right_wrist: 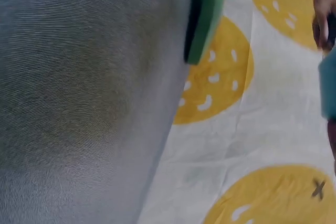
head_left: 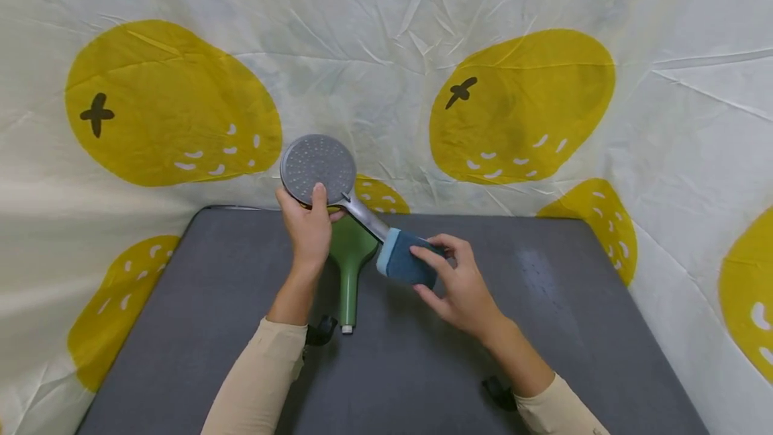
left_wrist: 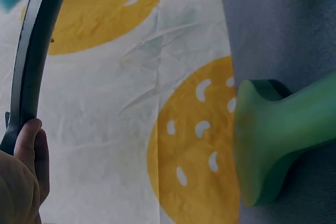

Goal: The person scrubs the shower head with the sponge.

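Observation:
My left hand [head_left: 306, 237] holds a grey shower head [head_left: 319, 165] by its round head, thumb on the nozzle face, which is turned toward me. Its handle [head_left: 367, 219] slopes down to the right. Around the lower end of that handle, my right hand [head_left: 468, 291] grips a blue sponge [head_left: 409, 259] with a light blue layer and a darker one. The handle's tip is hidden behind sponge and fingers. In the left wrist view the handle [left_wrist: 32, 56] rises from the left fingers [left_wrist: 29, 145]. The right wrist view catches only the sponge's edge [right_wrist: 328, 87].
A green shower head [head_left: 348, 274] lies on the dark grey table [head_left: 241, 327] below the hands, its handle toward me. White cloth [head_left: 374, 5] with yellow fruit prints hangs behind the table and along its sides. Black straps [head_left: 320, 331] sit at both wrists.

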A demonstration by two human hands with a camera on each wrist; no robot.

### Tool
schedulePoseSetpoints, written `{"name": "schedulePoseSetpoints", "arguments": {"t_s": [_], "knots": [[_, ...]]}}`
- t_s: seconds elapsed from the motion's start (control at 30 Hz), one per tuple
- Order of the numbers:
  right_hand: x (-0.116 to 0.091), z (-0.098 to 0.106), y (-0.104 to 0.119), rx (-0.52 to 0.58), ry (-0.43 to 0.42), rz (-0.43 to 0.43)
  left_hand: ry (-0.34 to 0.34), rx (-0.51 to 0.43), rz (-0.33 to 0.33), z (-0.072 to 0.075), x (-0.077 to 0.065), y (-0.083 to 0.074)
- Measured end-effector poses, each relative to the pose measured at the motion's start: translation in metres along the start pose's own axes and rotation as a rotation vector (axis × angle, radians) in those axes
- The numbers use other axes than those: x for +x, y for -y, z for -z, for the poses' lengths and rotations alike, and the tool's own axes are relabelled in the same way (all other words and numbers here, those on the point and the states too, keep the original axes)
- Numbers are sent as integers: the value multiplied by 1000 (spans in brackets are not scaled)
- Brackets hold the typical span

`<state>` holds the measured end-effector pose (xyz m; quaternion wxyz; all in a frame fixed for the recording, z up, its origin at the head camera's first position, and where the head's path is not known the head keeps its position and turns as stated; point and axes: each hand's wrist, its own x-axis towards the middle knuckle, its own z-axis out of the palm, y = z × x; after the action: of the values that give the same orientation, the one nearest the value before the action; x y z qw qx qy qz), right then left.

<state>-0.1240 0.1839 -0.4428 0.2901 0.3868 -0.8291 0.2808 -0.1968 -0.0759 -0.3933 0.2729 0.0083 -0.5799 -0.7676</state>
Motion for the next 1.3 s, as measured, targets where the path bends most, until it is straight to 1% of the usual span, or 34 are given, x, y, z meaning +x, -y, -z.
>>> {"name": "schedulePoseSetpoints", "arguments": {"t_s": [0.1,0.13,0.2,0.3,0.37,0.47,0.6,0.77,0.9,1.03,1.13,1.17,1.2,1.3], "knots": [[-2,-5,7,-125,8,126,-3,9,3,0,1,0],[-3,-6,9,-152,17,154,-5,12,6,0,1,-1],[-5,-8,11,-175,31,181,-7,17,13,0,1,-2],[-3,-5,12,-157,27,156,-3,-2,26,1,0,-2],[0,-2,12,-116,12,110,-1,-29,31,1,1,-2],[4,3,11,-53,-10,14,12,-61,33,2,2,-2],[10,7,7,73,7,-130,45,-65,8,3,1,-5],[11,7,-2,260,105,-303,93,-71,-38,2,-1,-10],[8,6,-9,413,135,-412,149,-90,-49,-2,-4,-14],[5,4,-13,599,166,-487,169,-112,-86,-4,-6,-16],[3,2,-13,712,183,-535,166,-137,-111,-6,-6,-17],[3,0,-13,740,178,-548,160,-151,-117,-7,-6,-17],[3,-1,-13,792,169,-562,152,-166,-123,-8,-6,-16],[3,-6,-12,996,139,-571,111,-225,-136,-11,-5,-15]]}}
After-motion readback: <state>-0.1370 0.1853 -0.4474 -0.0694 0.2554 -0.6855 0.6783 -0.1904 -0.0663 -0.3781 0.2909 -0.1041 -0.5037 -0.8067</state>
